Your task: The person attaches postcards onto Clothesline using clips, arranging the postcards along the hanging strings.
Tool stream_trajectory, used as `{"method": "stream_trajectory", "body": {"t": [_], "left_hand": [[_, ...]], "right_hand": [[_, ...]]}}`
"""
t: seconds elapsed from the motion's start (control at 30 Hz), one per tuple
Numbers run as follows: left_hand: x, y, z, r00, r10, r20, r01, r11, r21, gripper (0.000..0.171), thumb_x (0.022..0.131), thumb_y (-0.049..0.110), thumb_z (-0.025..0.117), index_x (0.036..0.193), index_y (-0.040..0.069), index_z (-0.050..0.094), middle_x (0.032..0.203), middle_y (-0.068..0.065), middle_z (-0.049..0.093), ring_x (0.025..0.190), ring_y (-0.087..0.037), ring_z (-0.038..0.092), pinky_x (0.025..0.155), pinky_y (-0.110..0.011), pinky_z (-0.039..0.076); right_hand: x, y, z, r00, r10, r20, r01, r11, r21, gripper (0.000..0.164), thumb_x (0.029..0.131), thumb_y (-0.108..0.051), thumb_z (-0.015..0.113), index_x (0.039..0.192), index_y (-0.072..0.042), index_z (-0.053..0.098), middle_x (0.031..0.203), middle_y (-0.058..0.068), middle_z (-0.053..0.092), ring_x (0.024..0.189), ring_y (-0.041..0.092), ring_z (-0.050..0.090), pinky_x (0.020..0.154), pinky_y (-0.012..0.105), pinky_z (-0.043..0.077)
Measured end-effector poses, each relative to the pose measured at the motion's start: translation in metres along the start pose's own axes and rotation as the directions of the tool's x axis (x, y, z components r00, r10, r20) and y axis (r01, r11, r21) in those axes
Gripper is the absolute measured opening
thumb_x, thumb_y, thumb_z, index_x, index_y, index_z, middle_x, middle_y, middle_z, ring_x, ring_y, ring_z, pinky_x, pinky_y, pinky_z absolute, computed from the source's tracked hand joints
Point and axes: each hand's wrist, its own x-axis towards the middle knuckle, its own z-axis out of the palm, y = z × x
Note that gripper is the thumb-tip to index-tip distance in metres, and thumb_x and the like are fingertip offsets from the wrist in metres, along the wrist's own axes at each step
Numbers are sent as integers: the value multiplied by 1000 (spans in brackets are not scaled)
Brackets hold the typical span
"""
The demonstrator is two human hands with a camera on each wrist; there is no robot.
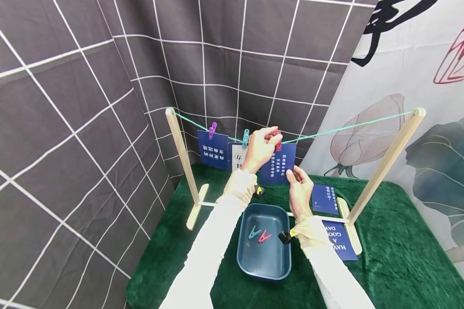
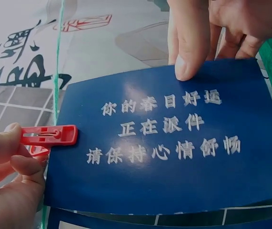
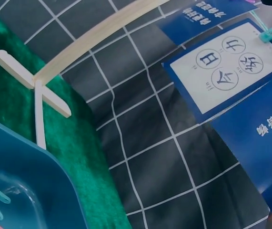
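Pinching red clothespin (image 2: 64,135), card (image 2: 164,179) perhaps clipped

Grey white-gridded cloth (image 1: 274,21) beside pale printed hanging (image 1: 402,73), behind green tablecloth (image 1: 402,257).

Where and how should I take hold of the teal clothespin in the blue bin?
I'd pinch the teal clothespin by its two handle arms, from above: they splay in a V, and the blue bin's walls surround it.

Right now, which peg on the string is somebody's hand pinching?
The red peg at the edge of the blue card with three lines of writing. The left hand pinches it; the purple peg and teal peg aren't held.
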Motion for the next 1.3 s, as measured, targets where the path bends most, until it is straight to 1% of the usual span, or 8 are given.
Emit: {"method": "stream_trajectory", "body": {"t": [0.27,0.43,0.57,0.77,1.0,1.07,1.17,1.3], "left_hand": [[1,-3,0,1000,22,-17,-22,1000,4,33,87,13,62,118,2,61,93,-10,64,74,-14,58,68,-16,48],[1,-2,-1,1000,3,-9,-3,1000,-7,36,87,15,63,121,3,59,92,-9,63,75,-14,58,70,-16,48],[-1,-1,0,1000,-27,11,27,999,-20,40,86,19,64,123,5,58,89,-7,65,74,-12,60,71,-16,48],[-8,-3,1,997,-23,-74,19,998,-53,41,84,19,67,122,5,59,90,-6,69,78,-12,66,73,-18,49],[-49,-5,-7,955,192,-228,-191,981,26,31,84,16,66,110,0,64,88,-10,68,74,-13,65,71,-21,49],[-73,-6,-12,971,179,-156,-184,983,-14,23,84,14,66,102,0,67,88,-9,68,73,-14,63,71,-23,50],[-110,-15,-18,996,-5,86,8,999,-36,14,84,17,65,93,7,70,86,-3,68,73,-10,61,69,-24,49],[-147,-43,-10,900,-282,333,242,957,159,13,85,21,64,91,11,69,81,2,67,69,-6,59,64,-23,48]], "right_hand": [[-7,13,-23,1000,-11,1,11,991,-130,37,88,-6,59,123,2,54,120,17,57,102,13,53,90,22,39],[-14,35,-52,991,133,20,-122,948,-295,37,90,-18,58,123,-1,56,125,17,55,108,15,52,94,26,37],[-22,57,-84,974,225,34,-177,841,-511,37,91,-20,55,121,2,55,121,20,55,108,20,49,90,29,37],[-32,78,-132,983,177,39,-87,651,-754,32,89,-14,55,113,7,56,104,25,59,93,30,53,78,36,40],[-39,80,-180,986,168,11,-72,482,-873,47,86,-17,53,126,6,42,125,37,36,111,57,29,89,61,23],[-41,81,-190,978,209,-10,-105,451,-887,55,85,-18,52,133,3,34,132,38,23,114,61,20,88,66,20],[-44,84,-201,953,304,-2,-126,389,-913,64,86,-22,50,138,4,23,138,37,8,119,61,8,87,71,16],[-48,87,-209,916,399,47,-84,306,-948,68,88,-28,49,137,9,21,140,37,3,121,61,3,87,72,11]]}}
